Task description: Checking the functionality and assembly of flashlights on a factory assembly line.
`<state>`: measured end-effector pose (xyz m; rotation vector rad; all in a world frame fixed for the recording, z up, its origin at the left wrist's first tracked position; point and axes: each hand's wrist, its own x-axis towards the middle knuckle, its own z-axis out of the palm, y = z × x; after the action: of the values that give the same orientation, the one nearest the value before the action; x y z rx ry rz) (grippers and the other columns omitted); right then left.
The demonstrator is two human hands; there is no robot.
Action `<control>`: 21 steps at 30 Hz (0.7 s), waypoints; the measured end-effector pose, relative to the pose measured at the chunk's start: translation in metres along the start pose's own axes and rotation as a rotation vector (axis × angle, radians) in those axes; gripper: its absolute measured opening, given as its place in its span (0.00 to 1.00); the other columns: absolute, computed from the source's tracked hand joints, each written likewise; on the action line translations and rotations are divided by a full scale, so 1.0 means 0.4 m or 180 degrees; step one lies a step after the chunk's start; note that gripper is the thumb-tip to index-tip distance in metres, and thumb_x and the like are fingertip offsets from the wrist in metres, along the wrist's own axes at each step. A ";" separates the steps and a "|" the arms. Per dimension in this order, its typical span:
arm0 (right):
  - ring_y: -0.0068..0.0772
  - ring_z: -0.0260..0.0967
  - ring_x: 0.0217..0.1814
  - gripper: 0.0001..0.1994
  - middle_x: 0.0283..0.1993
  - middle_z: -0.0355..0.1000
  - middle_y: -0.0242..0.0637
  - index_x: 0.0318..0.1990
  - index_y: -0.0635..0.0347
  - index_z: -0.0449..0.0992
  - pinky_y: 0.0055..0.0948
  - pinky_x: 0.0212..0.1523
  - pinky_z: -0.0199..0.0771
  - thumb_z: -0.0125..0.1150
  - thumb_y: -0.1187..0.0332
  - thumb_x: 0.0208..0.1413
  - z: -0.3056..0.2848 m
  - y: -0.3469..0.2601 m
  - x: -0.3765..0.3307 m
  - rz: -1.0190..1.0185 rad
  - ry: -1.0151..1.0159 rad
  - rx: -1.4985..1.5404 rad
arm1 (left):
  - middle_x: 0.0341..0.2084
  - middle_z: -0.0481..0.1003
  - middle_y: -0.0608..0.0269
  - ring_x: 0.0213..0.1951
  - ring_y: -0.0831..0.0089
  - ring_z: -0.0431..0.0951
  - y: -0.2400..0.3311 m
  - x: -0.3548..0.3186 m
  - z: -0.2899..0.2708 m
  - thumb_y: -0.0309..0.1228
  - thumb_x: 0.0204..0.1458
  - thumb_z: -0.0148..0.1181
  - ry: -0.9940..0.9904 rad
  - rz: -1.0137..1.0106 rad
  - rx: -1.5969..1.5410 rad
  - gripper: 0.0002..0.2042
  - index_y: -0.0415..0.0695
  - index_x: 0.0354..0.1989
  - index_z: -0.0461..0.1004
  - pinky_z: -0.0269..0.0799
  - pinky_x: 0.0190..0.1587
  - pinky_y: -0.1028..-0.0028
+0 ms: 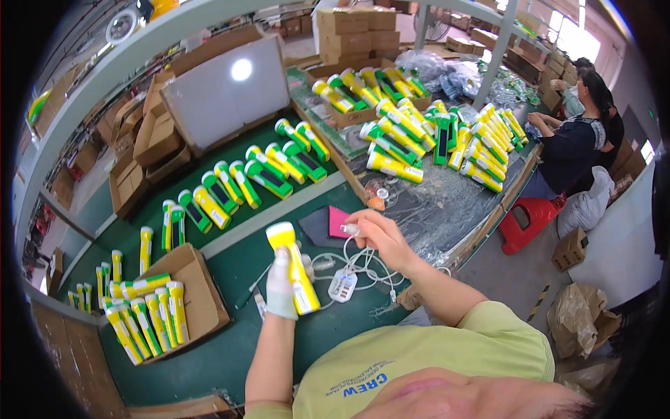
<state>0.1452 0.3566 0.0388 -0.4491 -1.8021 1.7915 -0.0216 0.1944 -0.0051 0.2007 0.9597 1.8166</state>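
Note:
My left hand (280, 286), in a white glove, is closed round a yellow flashlight (300, 279) with a white head, held upright over the green bench. Bare and pinched, my right hand (384, 241) grips a white cable plug (350, 229) to the right of the flashlight. Plug and flashlight are apart. Below them lies a white multi-port USB charger (342, 285) amid tangled white cables (370, 269). A pink and dark grey flat piece (339, 222) lies behind the plug.
Several green and yellow flashlights (216, 188) line the bench behind. Others fill a cardboard box (202, 286) at left and heap (419, 133) on the dark table at right. A white panel (227, 91) leans behind. Two people (579, 140) sit at far right beside a red stool (527, 222).

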 end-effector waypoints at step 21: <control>0.40 0.74 0.32 0.03 0.30 0.75 0.36 0.32 0.56 0.78 0.34 0.29 0.73 0.62 0.73 0.49 0.153 0.012 0.008 -0.1655 -0.1363 -0.1903 | 0.31 0.73 0.61 0.30 0.76 0.73 -0.021 -0.034 0.025 0.40 0.60 0.54 0.0181 0.1426 0.1552 0.17 0.39 0.47 0.65 0.71 0.35 0.76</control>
<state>0.1057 0.3098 0.0371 0.2093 -2.4659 1.0228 -0.0043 0.1895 -0.0004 0.7168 1.4796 1.9595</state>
